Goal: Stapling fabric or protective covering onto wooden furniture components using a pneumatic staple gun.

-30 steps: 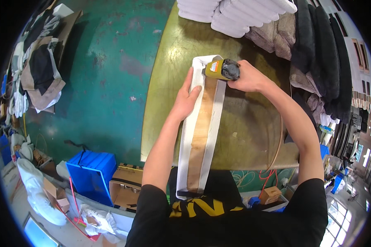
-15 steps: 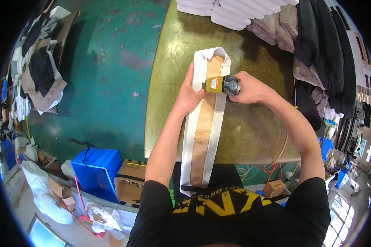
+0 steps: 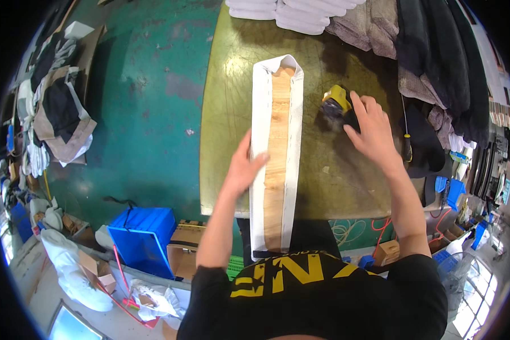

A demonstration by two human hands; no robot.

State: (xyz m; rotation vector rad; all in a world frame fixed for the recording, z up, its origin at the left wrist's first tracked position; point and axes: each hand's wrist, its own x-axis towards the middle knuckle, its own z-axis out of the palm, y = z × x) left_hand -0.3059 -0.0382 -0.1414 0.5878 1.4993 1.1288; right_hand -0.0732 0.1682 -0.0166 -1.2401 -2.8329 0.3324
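The left hand [image 3: 245, 168] steadies the white-edged board [image 3: 280, 150]; the right hand [image 3: 375, 127] is at the yellow-and-black tool [image 3: 336, 98].
The board lies lengthwise on the surface [image 3: 228, 119], its near end overhanging toward the person. The left hand loosely clasps its left edge, thumb over the rim; the right is half open, and blur hides whether it grips the tool. Best, probably, to lower the tool gently, nose well clear of the board.

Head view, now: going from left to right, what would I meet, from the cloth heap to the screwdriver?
Cloth heap → blue bin → left hand → white-edged wooden panel → yellow-and-black power tool → right hand → screwdriver.
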